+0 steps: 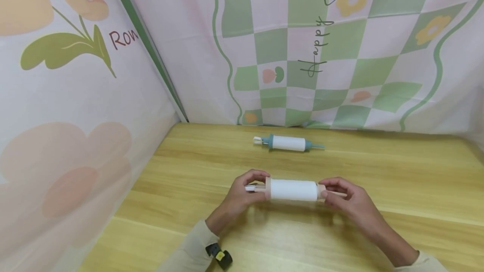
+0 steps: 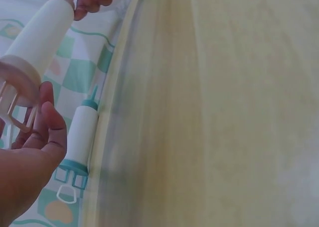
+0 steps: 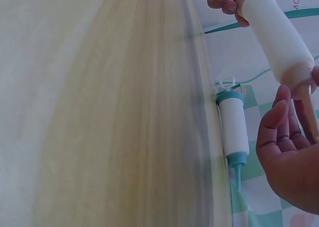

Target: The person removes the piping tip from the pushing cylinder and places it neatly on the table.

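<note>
A balloon pump (image 1: 294,190) with a white barrel and pale pink end caps lies level between both hands, just above the table. My left hand (image 1: 242,192) grips the handle-end cap, fingers above and thumb below, with the small white handle (image 1: 250,188) beside the palm. At the other end, my right hand (image 1: 353,200) pinches the nozzle-end cap, the thin pink nozzle pointing into the palm. Both wrist views show curled fingers around the caps (image 2: 22,70) (image 3: 298,77). A second balloon pump (image 1: 288,142), white with teal ends, lies farther back, untouched.
The wood-grain table (image 1: 189,158) carries both pumps' area. Behind it hangs a green-and-white checked cloth (image 1: 272,45), and a flower-printed cloth (image 1: 75,104) stands at the left. A black strap (image 1: 219,255) circles the left sleeve.
</note>
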Tool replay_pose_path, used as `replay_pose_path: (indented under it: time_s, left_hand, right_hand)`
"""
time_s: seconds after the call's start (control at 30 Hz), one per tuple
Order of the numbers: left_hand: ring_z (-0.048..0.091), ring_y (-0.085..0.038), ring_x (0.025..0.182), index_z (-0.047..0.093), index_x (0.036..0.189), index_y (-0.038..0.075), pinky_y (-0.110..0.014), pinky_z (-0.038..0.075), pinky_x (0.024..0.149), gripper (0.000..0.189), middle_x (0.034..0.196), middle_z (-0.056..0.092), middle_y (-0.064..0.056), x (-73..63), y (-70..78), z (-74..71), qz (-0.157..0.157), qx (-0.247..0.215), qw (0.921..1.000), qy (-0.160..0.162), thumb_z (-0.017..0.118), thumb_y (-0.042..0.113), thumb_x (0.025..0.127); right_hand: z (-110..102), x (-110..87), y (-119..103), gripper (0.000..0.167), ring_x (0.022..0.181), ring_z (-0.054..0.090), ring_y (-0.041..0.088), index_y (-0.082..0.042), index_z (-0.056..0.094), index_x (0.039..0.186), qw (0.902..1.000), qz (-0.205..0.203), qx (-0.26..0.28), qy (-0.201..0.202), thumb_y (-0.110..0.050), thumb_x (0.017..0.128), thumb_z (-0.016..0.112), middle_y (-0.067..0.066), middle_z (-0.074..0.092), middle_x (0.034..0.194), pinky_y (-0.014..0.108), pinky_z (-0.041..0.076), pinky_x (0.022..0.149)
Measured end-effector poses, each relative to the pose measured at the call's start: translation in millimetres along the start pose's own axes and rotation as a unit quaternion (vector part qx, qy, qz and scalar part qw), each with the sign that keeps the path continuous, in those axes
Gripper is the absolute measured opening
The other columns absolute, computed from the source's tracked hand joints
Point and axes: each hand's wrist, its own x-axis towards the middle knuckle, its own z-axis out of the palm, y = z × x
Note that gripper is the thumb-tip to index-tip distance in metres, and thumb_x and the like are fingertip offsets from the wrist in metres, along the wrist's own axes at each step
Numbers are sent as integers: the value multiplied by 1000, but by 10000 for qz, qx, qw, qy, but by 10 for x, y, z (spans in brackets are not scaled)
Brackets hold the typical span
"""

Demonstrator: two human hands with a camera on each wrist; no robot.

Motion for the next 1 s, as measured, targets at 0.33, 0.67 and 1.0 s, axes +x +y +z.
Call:
replay_pose_path:
  time_s: [0.33, 0.67, 1.0]
  left_hand:
    - [59, -22, 106, 63, 124, 4, -34, 53, 88, 42, 116, 62, -8, -2, 11, 7, -17, -8, 10000, 16, 76, 7, 84]
    - [57, -27, 107, 63, 125, 1, -34, 53, 87, 43, 116, 62, -9, -5, 31, 17, -35, -78, 10000, 41, 75, 6, 84]
    - [58, -22, 106, 63, 125, 0, -34, 53, 86, 43, 115, 62, -9, 0, 35, 15, 12, -87, 10000, 24, 75, 5, 84]
  right_hand:
    - [-3, -11, -7, 29, 91, 70, 17, 8, 59, 122, 9994, -323, 154, -17, -5, 97, 66, 4, 68, 108, 31, 59, 74]
    - [2, -8, 0, 28, 93, 69, 14, 4, 60, 119, 9989, -454, 103, -2, -4, 94, 69, -5, 70, 109, 29, 58, 74]
    - [-22, -12, 13, 27, 92, 69, 15, 4, 61, 117, 9977, -622, 260, -17, 3, 91, 70, -7, 70, 111, 28, 58, 74]
